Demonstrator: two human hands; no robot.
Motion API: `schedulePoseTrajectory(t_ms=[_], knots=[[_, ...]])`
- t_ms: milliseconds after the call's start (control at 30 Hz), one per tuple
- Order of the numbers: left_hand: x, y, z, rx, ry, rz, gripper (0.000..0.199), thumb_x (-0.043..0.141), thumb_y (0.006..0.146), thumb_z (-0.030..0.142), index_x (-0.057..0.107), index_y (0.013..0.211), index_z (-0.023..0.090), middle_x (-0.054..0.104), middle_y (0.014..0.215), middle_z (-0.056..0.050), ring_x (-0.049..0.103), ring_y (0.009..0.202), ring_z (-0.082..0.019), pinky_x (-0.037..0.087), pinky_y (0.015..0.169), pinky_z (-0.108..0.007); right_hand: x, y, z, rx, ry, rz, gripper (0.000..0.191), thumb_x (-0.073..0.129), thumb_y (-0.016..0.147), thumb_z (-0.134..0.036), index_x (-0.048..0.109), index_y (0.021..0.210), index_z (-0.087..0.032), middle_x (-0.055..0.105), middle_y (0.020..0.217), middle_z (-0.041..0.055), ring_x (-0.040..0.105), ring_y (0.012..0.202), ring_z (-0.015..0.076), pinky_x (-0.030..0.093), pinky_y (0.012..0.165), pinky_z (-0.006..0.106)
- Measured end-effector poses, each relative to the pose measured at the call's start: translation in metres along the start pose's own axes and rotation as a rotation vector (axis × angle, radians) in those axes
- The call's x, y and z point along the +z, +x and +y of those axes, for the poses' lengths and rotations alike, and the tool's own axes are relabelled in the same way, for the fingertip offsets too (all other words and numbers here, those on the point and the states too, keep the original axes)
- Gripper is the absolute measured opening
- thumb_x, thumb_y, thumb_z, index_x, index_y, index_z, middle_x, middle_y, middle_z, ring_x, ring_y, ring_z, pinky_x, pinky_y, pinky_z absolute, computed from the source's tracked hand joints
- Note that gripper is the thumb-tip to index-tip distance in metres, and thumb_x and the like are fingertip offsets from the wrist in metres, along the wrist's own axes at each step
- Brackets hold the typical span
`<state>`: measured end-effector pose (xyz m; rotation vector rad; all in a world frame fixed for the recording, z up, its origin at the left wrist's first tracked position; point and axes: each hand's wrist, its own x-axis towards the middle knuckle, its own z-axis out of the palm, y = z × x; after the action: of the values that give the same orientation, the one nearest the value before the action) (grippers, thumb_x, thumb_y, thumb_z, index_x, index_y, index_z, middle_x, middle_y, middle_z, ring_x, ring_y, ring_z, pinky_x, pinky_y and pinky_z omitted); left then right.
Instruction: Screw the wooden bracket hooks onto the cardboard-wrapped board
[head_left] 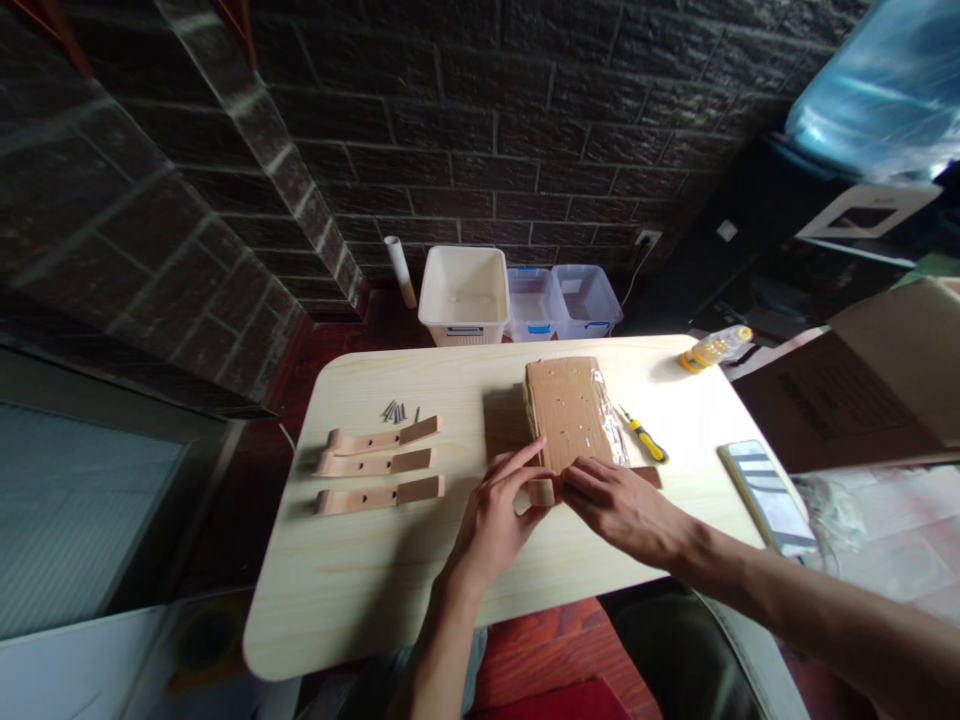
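At the near edge of a cardboard-covered block (pixel 570 405) with clear tape along its right side, my two hands meet. My left hand (pixel 499 505) curls thumb and forefinger around a wooden hook piece (pixel 541 492); its middle is covered by my hands. The piece's other end sticks out beyond my right hand (pixel 619 500). That hand's fingers are pinched together at the wood, and what sits in their tips is hidden. A yellow-and-black screwdriver (pixel 646 440) lies right of the block. Several similar wooden hooks (pixel 379 492) with dark holes lie at the left, below a small pile of screws (pixel 394 411).
On the pale wooden table (pixel 322 590), a bottle with a yellow cap (pixel 716 348) lies at the far right and a phone (pixel 766 497) near the right edge. Behind stand a cream bin (pixel 465 285) and two clear plastic boxes (pixel 589 295). A large carton (pixel 862 390) is at right.
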<state>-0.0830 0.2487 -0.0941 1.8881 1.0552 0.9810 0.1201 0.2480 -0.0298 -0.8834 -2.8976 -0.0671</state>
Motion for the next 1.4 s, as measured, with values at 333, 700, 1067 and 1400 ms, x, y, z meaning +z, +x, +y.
schedulePoseTrajectory(t_ms=[333, 700, 1067, 1400], knots=[[0.000, -0.001, 0.001, -0.002, 0.018, -0.008, 0.025, 0.066, 0.089, 0.016, 0.069, 0.112, 0.025, 0.053, 0.150, -0.006, 0.053, 0.134, -0.024, 0.052, 0.108, -0.044, 0.003, -0.002, 0.004, -0.011, 0.041, 0.050, 0.019, 0.048, 0.100, -0.010, 0.065, 0.093, -0.013, 0.061, 0.089, 0.0085, 0.051, 0.080, 0.0203, 0.046, 0.066, 0.034], [0.002, 0.001, 0.003, 0.011, -0.016, 0.019, 0.024, 0.068, 0.089, 0.021, 0.068, 0.113, 0.025, 0.054, 0.148, -0.008, 0.053, 0.135, -0.025, 0.051, 0.108, -0.046, -0.002, -0.005, 0.006, 0.062, 0.122, -0.002, 0.015, 0.047, 0.102, -0.014, 0.062, 0.102, -0.015, 0.062, 0.092, 0.0071, 0.054, 0.083, 0.0201, 0.049, 0.074, 0.035], [0.003, 0.004, 0.009, 0.016, -0.014, 0.031, 0.027, 0.071, 0.089, 0.029, 0.067, 0.114, 0.023, 0.055, 0.147, -0.011, 0.053, 0.135, -0.027, 0.050, 0.110, -0.048, -0.022, 0.000, 0.006, 0.139, 0.185, -0.033, 0.006, 0.057, 0.096, -0.013, 0.062, 0.098, -0.016, 0.065, 0.091, 0.0071, 0.058, 0.084, 0.0200, 0.050, 0.071, 0.032], [0.001, 0.004, 0.014, 0.002, -0.038, 0.030, 0.031, 0.071, 0.088, 0.026, 0.065, 0.119, 0.025, 0.054, 0.147, -0.010, 0.053, 0.135, -0.026, 0.048, 0.112, -0.050, -0.037, -0.007, 0.007, 0.181, 0.182, -0.008, 0.016, 0.056, 0.096, -0.017, 0.063, 0.110, -0.016, 0.069, 0.099, 0.0099, 0.063, 0.093, 0.0231, 0.053, 0.081, 0.038]])
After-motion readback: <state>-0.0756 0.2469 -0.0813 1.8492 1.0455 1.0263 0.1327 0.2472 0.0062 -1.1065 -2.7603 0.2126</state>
